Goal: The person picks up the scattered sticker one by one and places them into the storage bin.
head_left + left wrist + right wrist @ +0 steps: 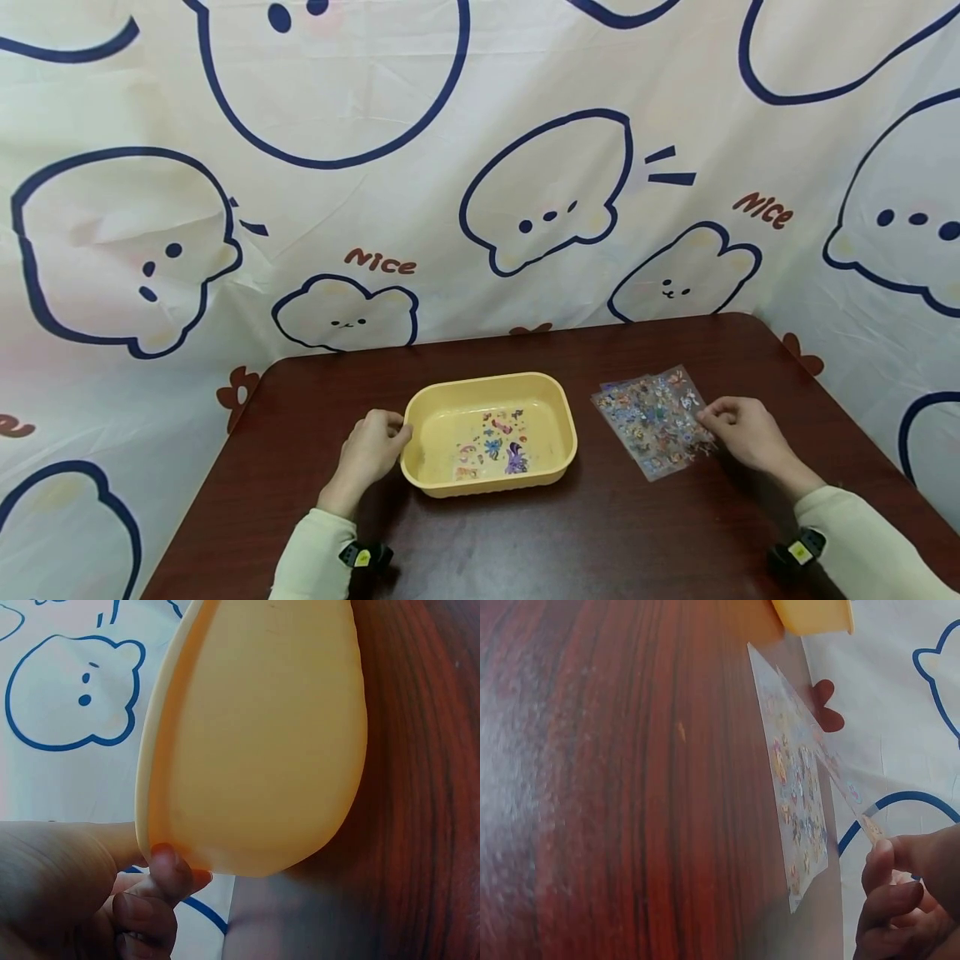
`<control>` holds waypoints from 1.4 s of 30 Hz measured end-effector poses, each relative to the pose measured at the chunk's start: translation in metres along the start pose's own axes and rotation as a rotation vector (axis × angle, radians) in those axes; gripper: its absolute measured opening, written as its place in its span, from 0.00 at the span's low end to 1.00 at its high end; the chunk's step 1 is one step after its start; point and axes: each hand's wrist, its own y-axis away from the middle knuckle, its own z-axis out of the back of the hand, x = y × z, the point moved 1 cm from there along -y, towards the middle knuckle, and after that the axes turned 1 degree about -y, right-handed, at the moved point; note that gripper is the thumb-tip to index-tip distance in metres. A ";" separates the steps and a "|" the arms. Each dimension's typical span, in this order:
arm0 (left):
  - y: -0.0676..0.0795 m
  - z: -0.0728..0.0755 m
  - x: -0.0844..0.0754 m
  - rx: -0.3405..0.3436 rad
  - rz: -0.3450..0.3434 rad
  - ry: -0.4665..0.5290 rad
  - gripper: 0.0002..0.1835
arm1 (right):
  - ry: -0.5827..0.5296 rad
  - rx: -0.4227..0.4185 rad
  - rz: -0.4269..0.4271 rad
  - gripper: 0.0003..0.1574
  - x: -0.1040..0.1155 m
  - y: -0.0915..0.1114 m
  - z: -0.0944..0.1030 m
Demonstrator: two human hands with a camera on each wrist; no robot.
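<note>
A yellow plastic tray (435,400) stands on the dark wooden table, with a clear sheet of colourful stickers (492,447) lying in it. My left hand (372,446) pinches the tray's left rim between thumb and fingers; the left wrist view shows the tray (262,735) from its end. To the right of the tray lie several overlapping transparent sticker sheets (648,421). My right hand (746,429) pinches the right edge of one sticker sheet. In the right wrist view that sheet rises at a slant toward the fingers (881,859), above the sheets (799,802) on the table.
The reddish-brown table (585,542) has rounded back corners. Behind it and along its sides hangs a white cloth (547,75) printed with blue-outlined cartoon animals. A dark band with a small camera (365,555) is on the left wrist, another camera (797,552) on the right.
</note>
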 end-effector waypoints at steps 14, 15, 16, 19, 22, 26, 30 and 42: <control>-0.001 -0.001 0.000 0.002 0.005 0.002 0.18 | -0.059 -0.011 -0.015 0.19 0.005 0.002 0.001; -0.001 -0.001 0.001 0.001 0.007 0.003 0.18 | -0.062 -0.014 -0.016 0.19 0.006 0.002 0.001; -0.001 -0.001 0.001 0.000 0.007 0.002 0.18 | -0.065 -0.018 -0.015 0.19 0.006 0.002 0.001; 0.000 -0.001 0.001 -0.002 0.008 0.002 0.18 | -0.074 -0.030 -0.006 0.18 0.008 0.002 0.002; 0.000 -0.001 0.001 -0.001 0.007 0.002 0.18 | -0.085 -0.042 0.010 0.18 0.010 0.002 0.002; 0.000 0.000 0.000 0.005 0.007 0.005 0.19 | -0.099 -0.051 0.024 0.18 0.013 0.002 0.003; 0.000 0.000 0.000 -0.001 0.005 0.006 0.18 | -0.103 -0.058 0.023 0.18 0.016 0.003 0.003; -0.001 0.000 0.000 -0.001 0.004 0.009 0.18 | -0.108 -0.096 0.028 0.20 0.032 0.004 0.003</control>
